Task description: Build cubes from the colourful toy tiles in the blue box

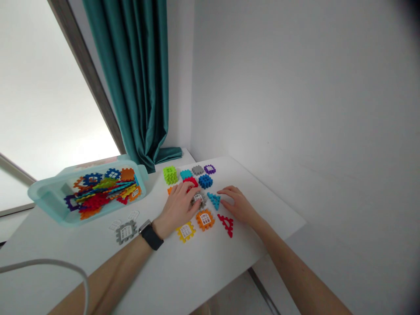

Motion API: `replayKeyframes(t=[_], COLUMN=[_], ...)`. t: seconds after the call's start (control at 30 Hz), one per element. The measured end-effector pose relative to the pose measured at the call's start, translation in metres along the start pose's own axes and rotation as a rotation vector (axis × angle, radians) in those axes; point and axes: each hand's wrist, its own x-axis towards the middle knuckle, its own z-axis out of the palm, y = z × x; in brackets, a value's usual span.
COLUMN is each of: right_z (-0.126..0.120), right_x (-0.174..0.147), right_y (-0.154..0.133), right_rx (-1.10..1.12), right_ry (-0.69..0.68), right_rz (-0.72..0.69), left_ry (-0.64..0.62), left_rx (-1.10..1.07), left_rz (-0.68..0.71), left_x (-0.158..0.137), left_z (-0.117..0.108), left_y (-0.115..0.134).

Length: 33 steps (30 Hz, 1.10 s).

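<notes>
Hands (179, 202) among tiles (205, 219) — bin (54, 203) left, curtain (141, 78) behind.

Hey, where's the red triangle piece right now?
In the head view, the red triangle lies on the white table right of centre, to the right of the orange window piece and nearer the person than the light-blue triangle.
</notes>
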Motion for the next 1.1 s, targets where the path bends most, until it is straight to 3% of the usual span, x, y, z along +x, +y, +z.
replayKeyframes(t=[0.23,0.47,0.83,1.1], right_z=[0.003,0.024,0.068,0.107], right_x=[0.014,0.027,0.044,0.057], right_y=[-0.048,-0.107,-0.174,-0.210], right_rx=[0.010,-0.229,-0.215,-0.161], right_ry=[-0.013,-0.022,-0.153,-0.395], right_rz=[-0.152,-0.361,-0.501,-0.539], left_ry=[-0.030,-0.060,-0.089,-0.136], left_rx=[0.024,0.109,0.236,0.200], left_rz=[-0.010,-0.044,-0.169,-0.207], left_x=[-0.008,-0.037,-0.125,-0.187], left_z=[-0.012,-0.041,-0.107,-0.120], left_y=[-0.004,-0.022,-0.078,-0.102])
